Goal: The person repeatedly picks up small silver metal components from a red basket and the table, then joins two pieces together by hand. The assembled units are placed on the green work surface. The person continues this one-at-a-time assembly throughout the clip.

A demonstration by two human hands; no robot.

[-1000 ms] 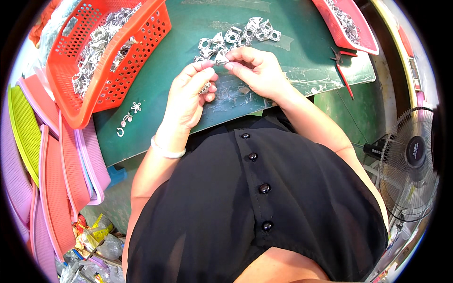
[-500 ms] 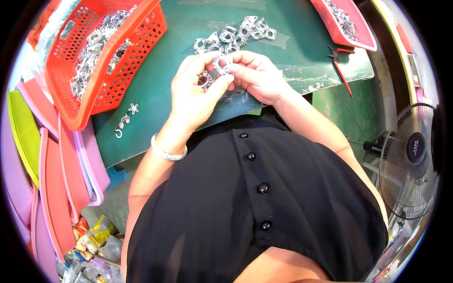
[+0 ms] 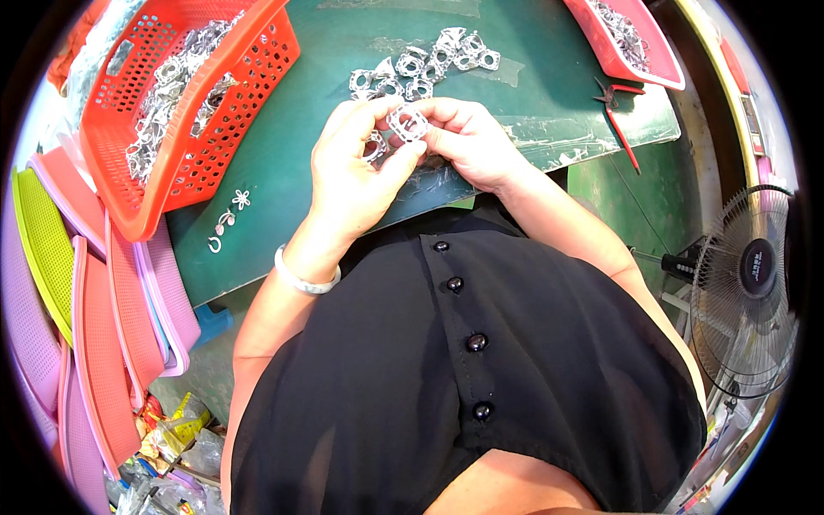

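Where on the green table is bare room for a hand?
Bare green table lies between the orange basket and left hand, and between the metal pieces pile and pliers. Crowded around both hands.

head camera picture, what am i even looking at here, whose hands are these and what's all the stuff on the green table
The picture comes from a wide fisheye camera worn on a person's head, looking down, so straight edges bend near the rim. The dark shape filling the lower half is the person's own black buttoned top, and the two forearms rising from it are theirs.

The left hand and the right hand meet over a green table. Together they pinch a small silvery metal piece between the fingertips; the left hand has a second, similar piece in its grip.

On the table lie a loose pile of the same metal pieces, an orange basket holding many more, a pink tray with others, and red-handled pliers. A fan stands on the right.
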